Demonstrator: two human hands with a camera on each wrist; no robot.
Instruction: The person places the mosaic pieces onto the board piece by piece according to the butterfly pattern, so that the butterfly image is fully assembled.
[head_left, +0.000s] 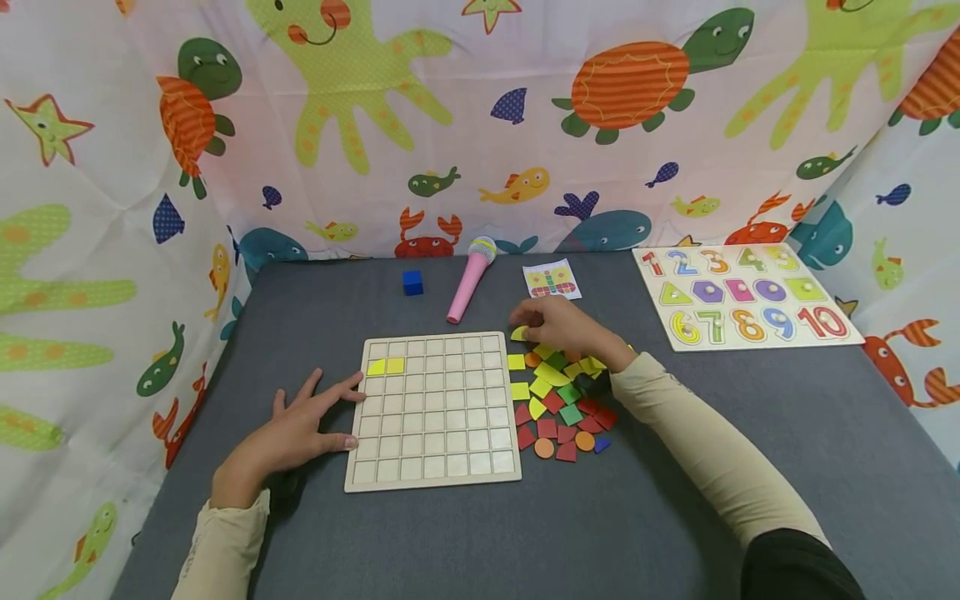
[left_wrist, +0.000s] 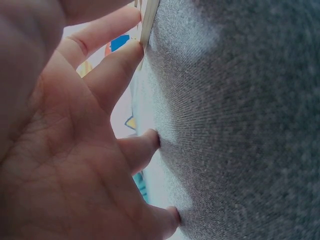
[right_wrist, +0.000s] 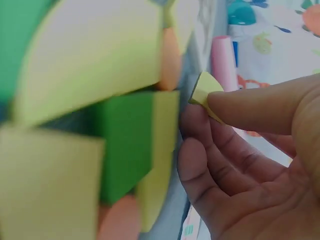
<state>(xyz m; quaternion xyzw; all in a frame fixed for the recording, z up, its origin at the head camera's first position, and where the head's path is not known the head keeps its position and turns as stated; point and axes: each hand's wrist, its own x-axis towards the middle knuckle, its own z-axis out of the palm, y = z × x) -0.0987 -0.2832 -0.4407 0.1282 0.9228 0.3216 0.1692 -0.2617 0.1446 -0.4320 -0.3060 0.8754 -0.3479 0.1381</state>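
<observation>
The wooden grid board [head_left: 435, 412] has two yellow pieces [head_left: 386, 367] side by side in its upper left cells. At its left edge my left hand [head_left: 292, 429] rests with spread fingers; the left wrist view shows fingertips touching the board's edge [left_wrist: 149, 22] and others on the cloth. My right hand [head_left: 566, 327], above the top of the pile of coloured pieces [head_left: 553, 377], pinches a yellow piece with a curved edge [right_wrist: 202, 91] between thumb and fingers. Yellow, green, red and orange pieces lie beside the board's right edge.
A blue cube [head_left: 412, 282], a pink toy microphone [head_left: 471, 279] and a small picture card [head_left: 552, 279] lie behind the board. The number and shape puzzle [head_left: 748, 296] sits at the back right. A printed sea-animal curtain [head_left: 465, 125] hangs behind the grey table.
</observation>
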